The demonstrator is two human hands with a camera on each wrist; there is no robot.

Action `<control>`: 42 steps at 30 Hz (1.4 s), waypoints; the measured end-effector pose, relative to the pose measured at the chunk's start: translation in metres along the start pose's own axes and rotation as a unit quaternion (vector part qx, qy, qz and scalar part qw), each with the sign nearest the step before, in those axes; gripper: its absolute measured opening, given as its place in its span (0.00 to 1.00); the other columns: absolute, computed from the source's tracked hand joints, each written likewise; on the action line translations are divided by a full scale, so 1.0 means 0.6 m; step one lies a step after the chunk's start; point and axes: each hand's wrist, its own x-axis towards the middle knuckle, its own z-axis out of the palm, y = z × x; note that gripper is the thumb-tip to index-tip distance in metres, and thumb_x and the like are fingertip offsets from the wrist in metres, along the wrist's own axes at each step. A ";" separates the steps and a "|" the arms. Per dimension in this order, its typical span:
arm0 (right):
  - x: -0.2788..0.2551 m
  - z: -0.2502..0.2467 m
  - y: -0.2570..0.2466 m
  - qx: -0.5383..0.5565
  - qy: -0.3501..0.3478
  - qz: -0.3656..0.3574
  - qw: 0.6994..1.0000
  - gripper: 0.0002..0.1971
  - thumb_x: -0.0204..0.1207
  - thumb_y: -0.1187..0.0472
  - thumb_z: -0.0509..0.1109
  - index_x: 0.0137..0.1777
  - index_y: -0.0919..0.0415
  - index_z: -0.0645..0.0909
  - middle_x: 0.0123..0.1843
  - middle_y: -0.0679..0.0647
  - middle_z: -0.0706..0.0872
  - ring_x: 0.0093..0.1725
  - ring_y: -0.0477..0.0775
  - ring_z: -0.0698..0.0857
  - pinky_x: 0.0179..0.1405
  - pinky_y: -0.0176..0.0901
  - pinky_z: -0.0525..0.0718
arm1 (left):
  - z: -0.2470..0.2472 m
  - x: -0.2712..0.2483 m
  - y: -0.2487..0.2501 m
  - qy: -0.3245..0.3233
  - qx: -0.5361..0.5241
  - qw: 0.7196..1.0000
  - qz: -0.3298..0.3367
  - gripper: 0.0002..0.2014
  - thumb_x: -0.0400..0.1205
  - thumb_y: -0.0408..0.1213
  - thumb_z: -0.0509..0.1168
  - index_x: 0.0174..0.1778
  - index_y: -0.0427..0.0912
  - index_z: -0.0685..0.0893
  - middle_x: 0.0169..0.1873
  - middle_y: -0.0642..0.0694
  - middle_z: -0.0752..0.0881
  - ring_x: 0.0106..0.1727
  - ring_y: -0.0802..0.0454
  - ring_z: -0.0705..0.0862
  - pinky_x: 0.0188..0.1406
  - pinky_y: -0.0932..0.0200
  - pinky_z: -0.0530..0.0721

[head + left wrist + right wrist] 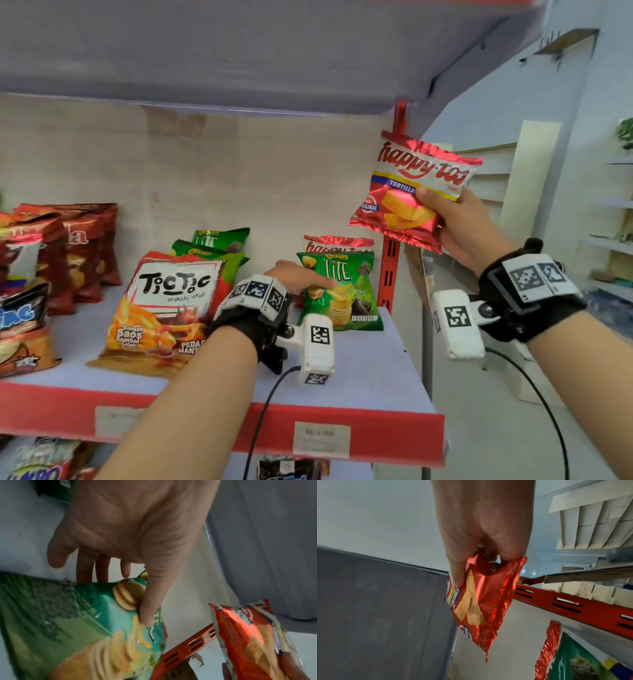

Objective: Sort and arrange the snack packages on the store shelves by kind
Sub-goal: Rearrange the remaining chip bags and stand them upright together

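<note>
My right hand grips a red Happy Tos tortilla bag and holds it in the air at the shelf's right end, thumb on its front. My left hand pinches the top left of a green Lite chips bag that stands on the shelf, thumb on the front and fingers behind it. Behind that green bag stands another red Happy Tos bag. Two more green Lite bags stand further left at the back.
A Tic Tic stick bag leans at the shelf's middle. Dark red bags and mixed packs fill the left. The red shelf edge runs in front, a red slotted upright at the right, an upper shelf overhead.
</note>
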 end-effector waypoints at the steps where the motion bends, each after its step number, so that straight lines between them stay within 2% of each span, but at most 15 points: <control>1: 0.006 0.004 0.006 -0.006 -0.007 -0.002 1.000 0.18 0.76 0.70 0.69 0.65 0.66 0.75 0.58 0.59 0.87 0.51 0.54 0.90 0.51 0.49 0.90 | 0.002 0.005 -0.006 -0.016 0.003 1.000 0.004 0.36 0.59 0.55 0.82 0.57 0.41 0.78 0.63 0.43 0.82 0.60 0.43 0.82 0.61 0.45 0.82; 5: 0.027 0.021 0.032 -0.030 -0.041 -0.006 0.999 0.13 0.75 0.71 0.69 0.58 0.62 0.79 0.57 0.58 0.88 0.49 0.52 0.90 0.50 0.46 0.90 | -0.004 0.004 -0.016 -0.065 -0.009 0.998 0.018 0.33 0.62 0.52 0.81 0.58 0.39 0.82 0.60 0.41 0.86 0.61 0.42 0.84 0.67 0.41 0.80; 7: 0.037 0.027 0.043 -0.032 -0.055 -0.013 0.998 0.15 0.75 0.71 0.70 0.61 0.64 0.78 0.58 0.59 0.87 0.51 0.53 0.90 0.51 0.47 0.89 | -0.014 -0.006 -0.014 -0.091 -0.005 0.995 0.036 0.28 0.66 0.48 0.80 0.59 0.38 0.83 0.59 0.41 0.87 0.61 0.43 0.84 0.68 0.44 0.79; 11: 0.050 0.033 0.067 -0.030 -0.080 -0.005 0.996 0.18 0.73 0.70 0.71 0.63 0.65 0.77 0.59 0.59 0.88 0.55 0.56 0.89 0.54 0.49 0.88 | -0.036 -0.030 -0.012 -0.162 -0.033 0.984 0.062 0.19 0.70 0.33 0.78 0.55 0.36 0.83 0.47 0.38 0.87 0.40 0.46 0.84 0.48 0.49 0.82; 12: 0.052 0.036 0.075 -0.032 -0.084 0.002 0.996 0.17 0.73 0.71 0.70 0.62 0.65 0.77 0.56 0.57 0.89 0.54 0.55 0.89 0.55 0.49 0.88 | -0.041 -0.036 -0.011 -0.170 -0.028 0.983 0.070 0.20 0.70 0.31 0.78 0.57 0.36 0.82 0.47 0.39 0.87 0.38 0.47 0.83 0.49 0.48 0.80; 16: 0.049 0.042 0.112 -0.016 -0.102 0.081 0.991 0.18 0.76 0.74 0.67 0.66 0.69 0.73 0.51 0.56 0.90 0.46 0.52 0.91 0.45 0.44 0.90 | -0.049 -0.054 -0.004 -0.164 0.018 0.984 0.071 0.26 0.68 0.29 0.78 0.62 0.34 0.81 0.56 0.38 0.89 0.59 0.42 0.86 0.67 0.38 0.78; 19: 0.035 0.034 0.133 -0.025 -0.151 0.137 0.979 0.14 0.78 0.73 0.64 0.62 0.64 0.76 0.52 0.56 0.91 0.47 0.52 0.91 0.46 0.44 0.90 | -0.053 -0.060 -0.001 -0.162 0.047 0.984 0.062 0.28 0.66 0.31 0.79 0.62 0.31 0.81 0.58 0.36 0.87 0.63 0.41 0.84 0.67 0.34 0.78; 23: 0.019 0.025 0.153 -0.017 -0.174 0.183 0.967 0.21 0.77 0.69 0.65 0.70 0.65 0.75 0.63 0.61 0.86 0.61 0.59 0.86 0.64 0.52 0.83 | -0.054 -0.065 0.000 -0.162 0.049 0.984 0.059 0.28 0.66 0.30 0.79 0.62 0.30 0.81 0.59 0.34 0.87 0.64 0.40 0.83 0.67 0.35 0.78; 25: 0.014 0.022 0.161 -0.020 -0.173 0.194 0.965 0.20 0.79 0.68 0.63 0.71 0.66 0.74 0.66 0.63 0.84 0.65 0.61 0.84 0.66 0.53 0.81 | -0.054 -0.065 0.000 -0.157 0.046 0.985 0.058 0.27 0.66 0.29 0.79 0.62 0.30 0.82 0.58 0.35 0.87 0.64 0.40 0.84 0.67 0.37 0.79; 29: 0.011 0.013 0.168 -0.096 -0.174 0.208 0.958 0.16 0.81 0.71 0.61 0.67 0.64 0.78 0.63 0.63 0.86 0.58 0.59 0.85 0.55 0.46 0.81 | -0.053 -0.066 0.002 -0.156 0.034 0.985 0.059 0.23 0.67 0.29 0.78 0.57 0.33 0.83 0.47 0.41 0.89 0.55 0.45 0.85 0.65 0.40 0.79; 31: 0.009 0.008 0.168 -0.151 -0.179 0.242 0.941 0.13 0.81 0.71 0.62 0.58 0.57 0.82 0.54 0.63 0.86 0.47 0.59 0.77 0.45 0.46 0.72 | -0.052 -0.068 0.002 -0.155 0.031 0.986 0.058 0.21 0.67 0.29 0.78 0.55 0.34 0.84 0.45 0.43 0.90 0.53 0.46 0.85 0.65 0.42 0.79; 33: 0.010 0.005 0.168 -0.175 -0.187 0.274 0.927 0.13 0.80 0.72 0.61 0.53 0.55 0.82 0.52 0.63 0.82 0.45 0.57 0.69 0.42 0.46 0.69 | -0.052 -0.070 0.001 -0.155 0.029 0.986 0.054 0.20 0.67 0.29 0.78 0.55 0.35 0.84 0.46 0.42 0.90 0.55 0.45 0.85 0.66 0.42 0.79; 35: 0.009 0.005 0.168 -0.184 -0.190 0.287 0.921 0.13 0.80 0.73 0.62 0.56 0.57 0.80 0.54 0.63 0.82 0.49 0.59 0.71 0.49 0.51 0.76 | -0.052 -0.071 0.001 -0.150 0.029 0.987 0.052 0.22 0.67 0.30 0.78 0.57 0.35 0.82 0.49 0.41 0.89 0.58 0.44 0.85 0.67 0.40 0.79; 38: 0.004 0.008 0.162 -0.202 -0.208 0.300 0.909 0.12 0.80 0.72 0.63 0.56 0.57 0.82 0.52 0.58 0.88 0.47 0.56 0.84 0.49 0.46 0.87 | -0.050 -0.070 0.000 -0.146 0.028 0.987 0.054 0.24 0.68 0.31 0.78 0.59 0.37 0.82 0.52 0.41 0.89 0.57 0.45 0.85 0.69 0.37 0.76; 42: -0.004 0.011 0.153 -0.231 -0.211 0.301 0.901 0.12 0.79 0.74 0.64 0.55 0.59 0.82 0.54 0.60 0.88 0.54 0.60 0.84 0.60 0.53 0.83 | -0.048 -0.068 -0.003 -0.148 0.019 0.988 0.048 0.20 0.68 0.31 0.78 0.54 0.42 0.82 0.46 0.46 0.89 0.52 0.47 0.84 0.71 0.37 0.73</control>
